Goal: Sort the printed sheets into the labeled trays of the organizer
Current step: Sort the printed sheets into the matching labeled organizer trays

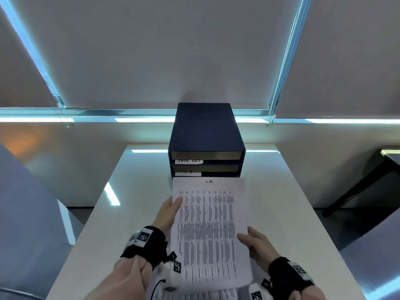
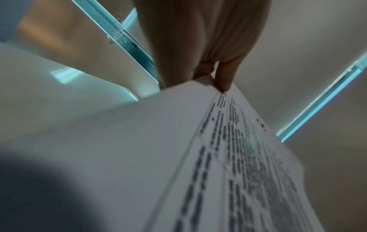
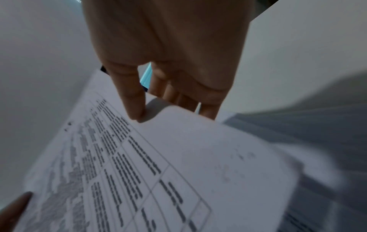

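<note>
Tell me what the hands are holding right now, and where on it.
A printed sheet: the left hand pinches its left edge, the right hand its right edge, thumbs on top.

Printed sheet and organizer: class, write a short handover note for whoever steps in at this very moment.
Left hand pinches the left edge of the printed sheet; right hand pinches its right edge.
The sheet is held above the table, its far edge just before the organizer.
The upper tray label reads TASK LIST; the lower label is unclear.
Not yet filed.
Left: slide it in, then sort the stack below.
</note>
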The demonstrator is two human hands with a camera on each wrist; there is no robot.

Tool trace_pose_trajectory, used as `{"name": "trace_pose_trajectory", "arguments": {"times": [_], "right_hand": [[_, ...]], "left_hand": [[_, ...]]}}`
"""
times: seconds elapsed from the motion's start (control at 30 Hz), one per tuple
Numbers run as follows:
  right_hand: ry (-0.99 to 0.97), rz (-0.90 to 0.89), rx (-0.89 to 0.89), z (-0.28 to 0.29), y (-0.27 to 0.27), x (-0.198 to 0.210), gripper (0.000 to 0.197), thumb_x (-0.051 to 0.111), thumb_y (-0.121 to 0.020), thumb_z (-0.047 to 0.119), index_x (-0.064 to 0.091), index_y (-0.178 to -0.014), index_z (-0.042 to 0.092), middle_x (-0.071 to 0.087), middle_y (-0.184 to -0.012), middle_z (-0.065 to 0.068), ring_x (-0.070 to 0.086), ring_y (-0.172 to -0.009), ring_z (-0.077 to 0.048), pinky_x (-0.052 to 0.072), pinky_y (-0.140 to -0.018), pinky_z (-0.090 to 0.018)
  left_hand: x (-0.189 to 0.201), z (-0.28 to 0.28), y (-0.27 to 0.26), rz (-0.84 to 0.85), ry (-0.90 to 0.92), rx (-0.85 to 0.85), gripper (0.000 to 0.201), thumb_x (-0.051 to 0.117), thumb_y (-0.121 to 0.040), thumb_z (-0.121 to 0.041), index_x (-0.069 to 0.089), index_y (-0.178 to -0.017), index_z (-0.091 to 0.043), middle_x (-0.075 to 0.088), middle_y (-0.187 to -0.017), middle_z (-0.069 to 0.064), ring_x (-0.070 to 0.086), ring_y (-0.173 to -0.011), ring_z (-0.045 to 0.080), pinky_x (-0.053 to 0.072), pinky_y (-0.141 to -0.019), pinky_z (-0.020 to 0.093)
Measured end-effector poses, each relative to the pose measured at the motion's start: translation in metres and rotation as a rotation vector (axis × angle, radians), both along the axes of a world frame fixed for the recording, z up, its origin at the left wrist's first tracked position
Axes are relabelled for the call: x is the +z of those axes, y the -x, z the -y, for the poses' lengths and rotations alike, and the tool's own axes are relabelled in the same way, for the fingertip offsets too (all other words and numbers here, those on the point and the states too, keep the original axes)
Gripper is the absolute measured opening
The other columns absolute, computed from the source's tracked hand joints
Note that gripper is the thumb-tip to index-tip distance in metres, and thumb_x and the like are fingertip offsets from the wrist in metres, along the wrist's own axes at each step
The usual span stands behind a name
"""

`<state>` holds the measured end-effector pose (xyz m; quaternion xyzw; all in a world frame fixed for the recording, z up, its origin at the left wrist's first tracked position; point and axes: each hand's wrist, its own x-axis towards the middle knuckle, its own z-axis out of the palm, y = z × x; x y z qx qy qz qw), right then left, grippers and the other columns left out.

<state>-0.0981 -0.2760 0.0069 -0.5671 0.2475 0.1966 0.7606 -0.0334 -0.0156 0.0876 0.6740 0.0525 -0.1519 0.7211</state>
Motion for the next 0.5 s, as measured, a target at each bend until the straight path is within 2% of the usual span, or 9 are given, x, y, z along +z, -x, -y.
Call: {"name": "trace_pose_trajectory", "arguments": {"times": [0.07, 0.13, 0.2, 0.3, 0.37, 0.4, 0.47, 0.5], "right_hand": [[-0.069, 0.046, -0.01, -0.003, 0.002, 0.006, 0.039, 0.061, -0.089, 0.005, 0.055, -0.127, 0.001, 0.066, -0.122, -0.017, 0.068, -0.101, -0.026, 0.055, -0.079, -0.032], [-0.064, 0.098, 0.012, -0.005, 0.005, 0.01, 0.033, 0.054, -0.091, -0.002, 0.056, -0.124, 0.001, 0.07, -0.114, -0.017, 0.069, -0.096, -0.027, 0.056, -0.078, -0.033], [-0.062, 0.134, 0.035, -0.007, 0.008, 0.014, 0.031, 0.053, -0.091, -0.003, 0.057, -0.122, 0.001, 0.071, -0.112, -0.016, 0.07, -0.095, -0.027, 0.056, -0.076, -0.032], [-0.057, 0.133, 0.05, -0.008, 0.01, 0.015, 0.029, 0.051, -0.092, -0.003, 0.059, -0.12, 0.002, 0.07, -0.112, -0.017, 0.07, -0.097, -0.029, 0.057, -0.076, -0.033], [-0.064, 0.145, 0.06, -0.008, 0.01, 0.016, 0.028, 0.051, -0.092, -0.002, 0.06, -0.119, 0.002, 0.071, -0.111, -0.017, 0.07, -0.097, -0.03, 0.057, -0.078, -0.035], [-0.06, 0.148, 0.058, -0.008, 0.01, 0.016, 0.028, 0.05, -0.093, -0.002, 0.059, -0.119, 0.004, 0.071, -0.111, -0.016, 0.07, -0.098, -0.03, 0.057, -0.079, -0.036], [-0.054, 0.155, 0.054, -0.012, 0.011, 0.016, 0.029, 0.048, -0.094, -0.003, 0.058, -0.118, 0.007, 0.072, -0.111, -0.012, 0.069, -0.101, -0.026, 0.056, -0.082, -0.032], [-0.04, 0.155, 0.048, -0.014, 0.009, 0.016, 0.029, 0.046, -0.094, -0.004, 0.057, -0.119, 0.007, 0.072, -0.111, -0.011, 0.069, -0.102, -0.025, 0.055, -0.082, -0.03]], "left_hand": [[-0.001, -0.007, -0.01, -0.044, 0.064, 0.05, 0.032, 0.038, -0.101, -0.022, 0.047, -0.131, -0.014, 0.062, -0.116, -0.001, 0.063, -0.091, 0.005, 0.05, -0.074, 0.017], [-0.003, -0.012, -0.015, -0.094, 0.1, 0.08, 0.029, 0.036, -0.102, -0.019, 0.049, -0.126, -0.009, 0.066, -0.104, 0.004, 0.068, -0.083, 0.009, 0.053, -0.065, 0.022], [-0.007, -0.014, -0.018, -0.119, 0.086, 0.078, 0.028, 0.035, -0.102, -0.019, 0.052, -0.122, -0.008, 0.068, -0.101, 0.005, 0.069, -0.084, 0.013, 0.054, -0.064, 0.025], [-0.008, -0.016, -0.015, -0.127, 0.072, 0.082, 0.026, 0.035, -0.102, -0.019, 0.054, -0.116, -0.009, 0.067, -0.1, 0.003, 0.066, -0.086, 0.012, 0.052, -0.067, 0.025], [-0.006, -0.014, -0.014, -0.127, 0.061, 0.076, 0.027, 0.034, -0.103, -0.019, 0.051, -0.12, -0.007, 0.065, -0.114, 0.009, 0.065, -0.092, 0.013, 0.052, -0.076, 0.028], [-0.005, -0.014, -0.014, -0.128, 0.072, 0.092, 0.027, 0.034, -0.102, -0.018, 0.048, -0.123, -0.009, 0.059, -0.127, 0.011, 0.062, -0.1, 0.016, 0.049, -0.086, 0.032], [-0.002, -0.012, -0.018, -0.144, 0.077, 0.138, 0.038, 0.037, -0.102, -0.019, 0.034, -0.139, -0.01, 0.041, -0.142, 0.004, 0.048, -0.123, 0.021, 0.036, -0.103, 0.036], [-0.004, -0.013, -0.022, -0.157, 0.082, 0.154, 0.048, 0.039, -0.101, -0.02, 0.024, -0.145, -0.008, 0.035, -0.148, 0.006, 0.041, -0.13, 0.023, 0.032, -0.107, 0.037]]}}
